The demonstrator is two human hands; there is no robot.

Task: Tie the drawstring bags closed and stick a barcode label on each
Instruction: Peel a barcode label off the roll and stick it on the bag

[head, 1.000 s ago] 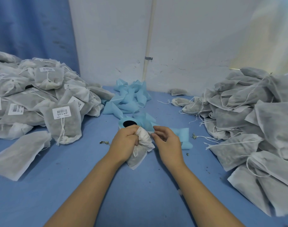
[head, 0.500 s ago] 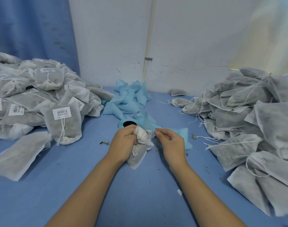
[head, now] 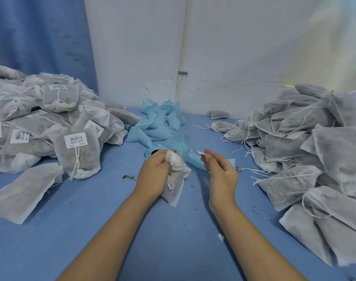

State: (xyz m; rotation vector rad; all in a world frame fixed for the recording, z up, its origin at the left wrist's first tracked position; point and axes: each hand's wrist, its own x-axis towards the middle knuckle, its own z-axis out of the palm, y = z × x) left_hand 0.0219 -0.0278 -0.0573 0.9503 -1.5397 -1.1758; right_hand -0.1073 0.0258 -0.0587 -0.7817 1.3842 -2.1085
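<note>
While pinched by one edge only in narrow right grip, risks curling onto a fingertip or folding on itself: small white paper barcode label. Noted left grip clenched round gathered neck of white non-woven drawstring bag, lower corner down on blue desk. Likely to wrinkle if pressed onto bunched fabric; flatten first. Could snag pale blue backing strip just beyond. Open room only toward wearer; hemmed by labelled grey bag heap left, unlabelled heap right.
</note>
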